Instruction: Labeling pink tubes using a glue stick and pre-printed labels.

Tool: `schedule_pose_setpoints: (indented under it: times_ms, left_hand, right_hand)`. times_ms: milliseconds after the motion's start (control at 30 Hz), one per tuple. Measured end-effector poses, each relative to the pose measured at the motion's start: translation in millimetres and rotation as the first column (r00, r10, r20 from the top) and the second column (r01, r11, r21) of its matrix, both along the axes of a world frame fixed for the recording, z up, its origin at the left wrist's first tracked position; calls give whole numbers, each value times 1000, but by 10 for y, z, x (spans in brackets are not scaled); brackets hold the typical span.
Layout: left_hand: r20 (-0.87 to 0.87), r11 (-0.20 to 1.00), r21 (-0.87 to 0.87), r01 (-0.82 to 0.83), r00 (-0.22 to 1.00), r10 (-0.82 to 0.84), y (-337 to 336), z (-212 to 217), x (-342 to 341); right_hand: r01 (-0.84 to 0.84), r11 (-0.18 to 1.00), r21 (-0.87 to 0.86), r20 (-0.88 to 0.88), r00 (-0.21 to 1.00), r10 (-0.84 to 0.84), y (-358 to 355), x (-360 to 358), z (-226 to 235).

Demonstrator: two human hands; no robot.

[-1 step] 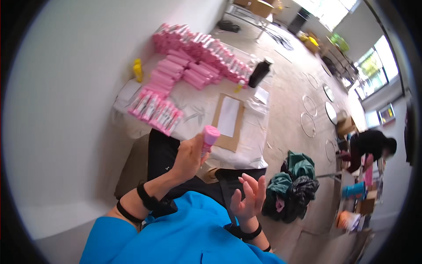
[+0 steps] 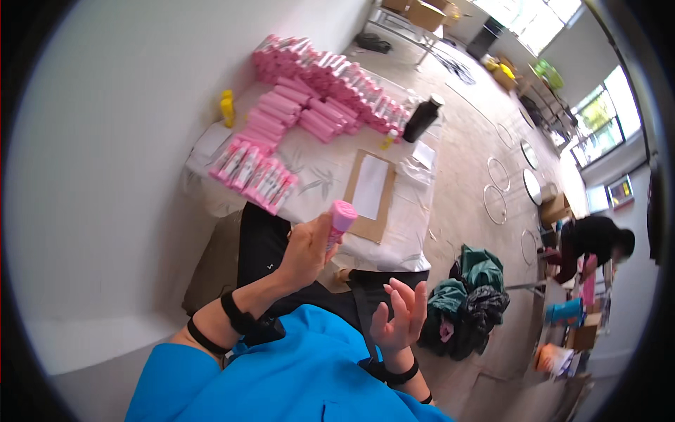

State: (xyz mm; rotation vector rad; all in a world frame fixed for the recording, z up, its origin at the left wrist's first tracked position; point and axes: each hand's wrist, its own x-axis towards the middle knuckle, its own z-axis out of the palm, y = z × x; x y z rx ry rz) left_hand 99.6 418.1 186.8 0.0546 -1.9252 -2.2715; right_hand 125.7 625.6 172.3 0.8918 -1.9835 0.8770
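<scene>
Left hand clamped on a pink tube: tube sits in the grip, fingers wrapped round the body, round capped end sticking out past thumb and forefinger, tilted a bit right. Right hand holds nothing, near the tube but apart from it; fingers spread and half curled, thumb off to the side. Tube looks smooth, cylindrical, with some print below the cap, partly hidden by the fingers. Left forearm angles in from lower left, right wrist bent up close to the body; black strap on the left forearm. Just beyond the hands: table under a white leaf-print cover, carrying a flat brown board with a white sheet on it. Farther out, a row of pink-and-white tubes at the near left edge, a long stacked pile behind, black bottle right of that.
</scene>
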Motion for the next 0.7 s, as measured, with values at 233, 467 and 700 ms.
schedule_pose_setpoints:
  times_ms: [233,467,700]
  left_hand:
    - [73,980,198,-24,997,10,-110,-98,139]
    - [89,998,56,-12,996,7,-79,-330,9]
    - [182,998,-31,-46,982,51,-171,-539,-133]
  right_hand:
    - [-32,995,94,45,999,27,-128,-43,28]
    - [-51,994,98,121,992,39,-142,-220,-98]
    - [-161,985,67,237,961,141,-362,-467,-278]
